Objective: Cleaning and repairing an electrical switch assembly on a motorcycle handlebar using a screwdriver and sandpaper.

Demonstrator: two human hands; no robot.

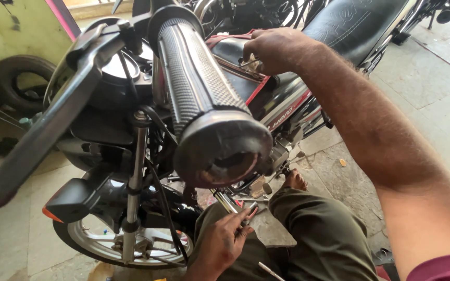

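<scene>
1. Right hand point(276, 49) is far in the scene, resting on the motorcycle fuel tank point(266, 99), fingers curled narrow. A small metal piece shows at the fingertips, maybe a key or tool; I cannot tell which.
2. Left hand point(220, 242) is low and near, below the handlebar grip point(199, 88). Fingers pinch a thin metal rod point(249, 212) beside the engine area.
3. The rod looks stiff, light, prob. oily, so slippery; better to take it near the end, w/ thumb and two fingers.
4. The tank is hard, smooth, glossy: the palm can slide on it. It seems good for support only, not for gripping.
5. Front wheel point(100, 242) is at near left, brake lever point(37, 140) is very close to the camera, blurred.
6. The person's knee in olive trousers point(313, 234) is just right of the left hand.
</scene>
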